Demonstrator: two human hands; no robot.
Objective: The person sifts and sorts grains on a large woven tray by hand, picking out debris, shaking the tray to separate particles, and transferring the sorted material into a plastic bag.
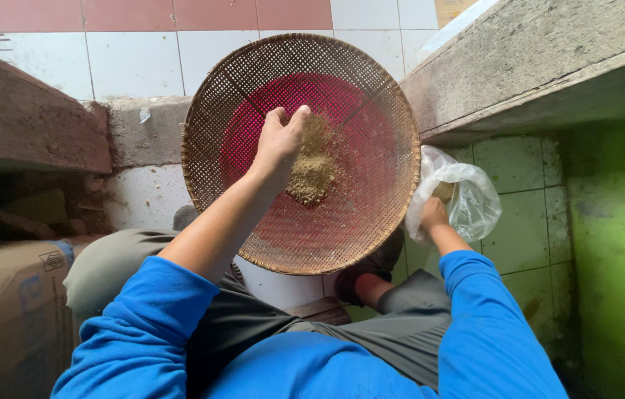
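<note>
The left hand [280,140] is stretched out over a round woven bamboo sieve [301,151], with the fingers bent loosely and the fingertips touching the top of a small heap of yellowish-brown powder [312,164] that lies near the middle of the sieve; the hand does not close around anything, it only presses or spreads the powder; the powder heap is a little to the right of the palm and reaches up to the fingertips. The sieve rests on top of a pink container [294,125], whose colour shows through the open weave, and a white rim [279,284] of something is seen under the near edge of the sieve; the sieve is level and sits in front of the person's knees. The right hand [431,216] is just beside the right edge of the sieve, lower down; it grips a clear plastic bag [460,199] at its lower side, and a bit of the same brownish powder is visible inside the bag. Both arms wear blue sleeves [157,325]; on the left stands a brown cardboard box [9,310], and a concrete ledge [534,66] runs at the upper right above a green wall [615,244].
</note>
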